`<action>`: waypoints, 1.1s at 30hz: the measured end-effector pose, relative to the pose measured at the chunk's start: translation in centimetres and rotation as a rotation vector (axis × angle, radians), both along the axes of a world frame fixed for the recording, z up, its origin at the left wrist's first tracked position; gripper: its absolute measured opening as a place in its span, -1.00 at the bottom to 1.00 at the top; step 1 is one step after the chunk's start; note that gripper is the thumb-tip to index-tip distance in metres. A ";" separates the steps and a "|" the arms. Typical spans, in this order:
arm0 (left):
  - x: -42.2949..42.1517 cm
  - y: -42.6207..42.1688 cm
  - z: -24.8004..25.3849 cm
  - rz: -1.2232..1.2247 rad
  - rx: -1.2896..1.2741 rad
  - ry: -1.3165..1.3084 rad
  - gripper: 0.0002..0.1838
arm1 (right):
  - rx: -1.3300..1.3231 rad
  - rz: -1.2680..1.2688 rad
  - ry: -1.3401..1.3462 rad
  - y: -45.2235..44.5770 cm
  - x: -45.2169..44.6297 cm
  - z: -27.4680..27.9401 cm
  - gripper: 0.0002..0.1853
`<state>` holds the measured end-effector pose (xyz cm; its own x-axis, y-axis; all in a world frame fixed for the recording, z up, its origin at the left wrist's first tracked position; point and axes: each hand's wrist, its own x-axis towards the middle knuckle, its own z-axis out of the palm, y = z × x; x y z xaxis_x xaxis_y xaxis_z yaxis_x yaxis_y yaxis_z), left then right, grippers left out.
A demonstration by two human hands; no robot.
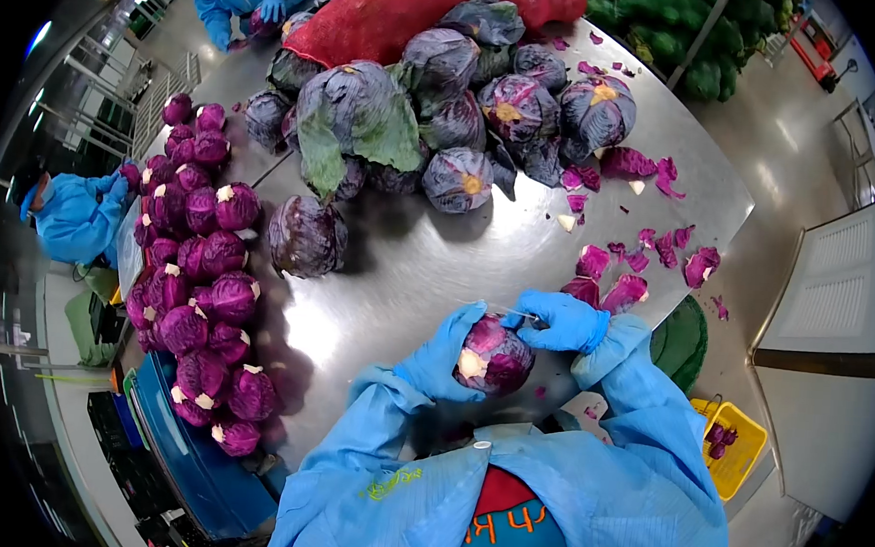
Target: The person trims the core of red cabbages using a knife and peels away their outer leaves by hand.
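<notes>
My left hand (440, 362), in a blue glove, is closed around the left side of a red cabbage (500, 366) near the table's front edge. The cabbage has a pale cut stem end facing me and some duller leaf patches. On its far right side, my gloved right hand (561, 322) is closed on a knife (501, 309), whose thin blade lies over the top of the cabbage. Most of the knife's handle is hidden in my fingers. Loose purple leaf pieces (625, 291) lie just beyond my right hand.
Trimmed red cabbages (197, 249) line the table's left side. Untrimmed ones (457, 119) are heaped at the back beside a red mesh sack (403, 16). A yellow basket (742, 455) and a green basket (682, 344) stand right. Co-workers in blue (85, 214) are at left and back.
</notes>
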<state>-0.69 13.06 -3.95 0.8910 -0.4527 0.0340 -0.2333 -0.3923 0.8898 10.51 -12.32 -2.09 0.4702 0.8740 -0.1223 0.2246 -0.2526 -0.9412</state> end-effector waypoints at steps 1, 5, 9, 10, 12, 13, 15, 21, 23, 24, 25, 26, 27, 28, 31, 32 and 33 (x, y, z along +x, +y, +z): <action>0.1 0.1 -0.1 -0.007 -0.010 0.006 0.27 | 0.058 0.013 -0.053 0.2 0.0 0.3 -0.72; 0.8 0.5 0.3 -0.088 -0.092 0.062 0.26 | 0.077 0.066 -0.201 0.8 0.0 0.5 -0.70; 0.9 -0.2 0.6 -0.118 -0.067 0.062 0.27 | -0.083 0.098 -0.314 0.9 -0.1 0.2 -0.70; 1.0 -0.4 0.6 -0.122 -0.064 0.064 0.27 | -0.088 0.074 -0.303 0.7 -0.2 0.4 -0.71; 1.1 -0.6 0.8 -0.122 0.025 0.042 0.26 | -0.096 0.035 -0.285 0.0 -0.5 0.8 -0.71; 0.9 -0.6 0.9 -0.117 0.072 0.034 0.26 | -0.092 0.018 -0.250 -0.6 -0.8 0.5 -0.72; 0.1 -0.9 1.0 0.059 -0.034 0.058 0.26 | -0.084 -0.012 -0.179 -2.8 -1.4 -0.3 -0.74; -2.2 -3.1 3.2 0.373 0.174 0.277 0.31 | -0.013 -0.800 0.684 -3.4 -8.7 -1.1 -0.61; -1.2 -3.2 5.4 0.275 0.531 0.320 0.37 | -0.070 -0.838 0.539 -2.7 -10.0 -1.4 -0.49; -0.6 -3.8 5.2 0.328 0.536 0.136 0.36 | -0.096 -0.842 0.505 -2.6 -10.3 -1.1 -0.47; -0.2 -4.7 4.9 0.382 0.537 -0.051 0.35 | -0.134 -0.827 0.414 -2.9 -10.0 -1.4 -0.45; 0.3 -5.4 4.4 0.434 0.535 -0.242 0.34 | -0.169 -0.811 0.322 -3.1 -9.3 -2.1 -0.44; 1.0 -5.6 1.7 0.335 0.476 -0.126 0.35 | -0.202 -0.798 0.227 -3.2 -8.8 -2.5 -0.42; 1.6 -5.6 0.9 0.325 0.314 -0.062 0.34 | -0.224 -0.803 0.081 -3.3 -8.8 -2.4 -0.41; 3.1 -6.6 2.3 0.293 0.154 0.093 0.31 | -0.354 -0.839 -0.300 -3.6 -9.3 -2.0 -0.45; 3.1 -7.0 2.1 0.322 0.217 0.035 0.29 | -0.427 -0.851 -0.394 -3.4 -9.8 -1.6 -0.51; 3.0 -7.5 1.8 0.355 0.278 -0.023 0.27 | -0.501 -0.855 -0.489 -3.3 -10.1 -1.2 -0.53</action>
